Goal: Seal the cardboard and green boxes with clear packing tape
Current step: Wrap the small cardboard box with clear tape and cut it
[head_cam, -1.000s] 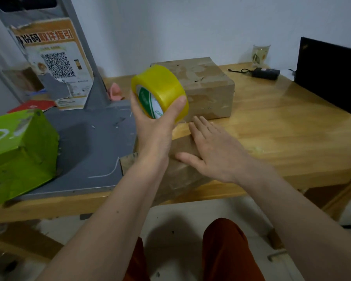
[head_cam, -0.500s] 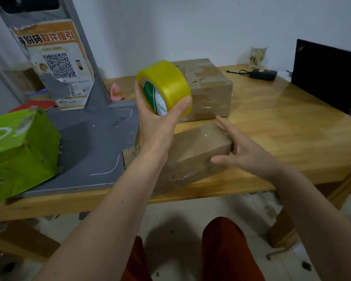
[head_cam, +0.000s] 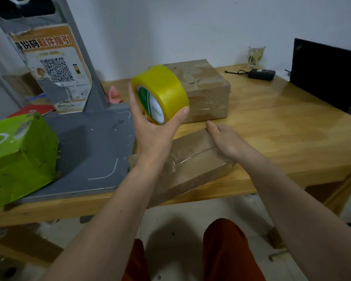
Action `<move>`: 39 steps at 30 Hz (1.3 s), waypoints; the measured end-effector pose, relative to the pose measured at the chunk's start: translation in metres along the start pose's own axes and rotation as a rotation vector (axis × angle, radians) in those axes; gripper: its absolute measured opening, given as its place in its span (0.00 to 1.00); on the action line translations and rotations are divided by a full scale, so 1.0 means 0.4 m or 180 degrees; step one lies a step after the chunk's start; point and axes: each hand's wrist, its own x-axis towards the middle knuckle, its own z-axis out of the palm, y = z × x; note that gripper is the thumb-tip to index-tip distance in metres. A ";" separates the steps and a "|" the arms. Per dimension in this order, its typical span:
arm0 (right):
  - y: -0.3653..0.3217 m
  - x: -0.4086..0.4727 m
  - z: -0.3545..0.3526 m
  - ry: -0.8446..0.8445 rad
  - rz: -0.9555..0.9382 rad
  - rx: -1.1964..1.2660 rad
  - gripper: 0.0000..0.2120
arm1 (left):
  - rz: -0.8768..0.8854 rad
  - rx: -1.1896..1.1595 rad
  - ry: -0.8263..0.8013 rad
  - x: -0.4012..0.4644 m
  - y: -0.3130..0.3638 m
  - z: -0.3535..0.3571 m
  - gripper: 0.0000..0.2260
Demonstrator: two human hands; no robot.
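Left hand [head_cam: 154, 134] grips the tape [head_cam: 160, 94] aloft, fingers curled round it; right hand [head_cam: 227, 138] lies flat, fingers together, on the box [head_cam: 193, 165] at the table [head_cam: 282, 126] edge, which could slide off under pressure

bare table [head_cam: 282, 138] right, larger box [head_cam: 207, 92] blocking behind

A single wide-angle head view looks forward and down from close above the desk [head_cam: 272, 126]. Both forearms enter from the bottom edge, the fingers [head_cam: 183, 112] near centre frame, the wall beyond them, the floor below.
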 end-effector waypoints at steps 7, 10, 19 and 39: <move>-0.031 -0.043 0.062 -0.0262 -0.1249 -0.2388 0.36 | -0.0216 -0.0018 0.0048 0.001 -0.055 -0.011 0.51; -0.032 -0.044 0.065 -0.0542 -0.1106 -0.2375 0.42 | -0.0322 0.0023 0.0006 0.016 -0.063 -0.002 0.52; -0.014 -0.160 0.049 -0.0446 -0.1480 -0.2661 0.52 | -0.0540 -0.0032 -0.0024 0.016 -0.070 -0.011 0.55; -0.058 -0.152 0.070 -0.0103 -0.1671 -0.1973 0.27 | -0.0924 -0.1055 0.0467 0.009 -0.050 -0.168 0.49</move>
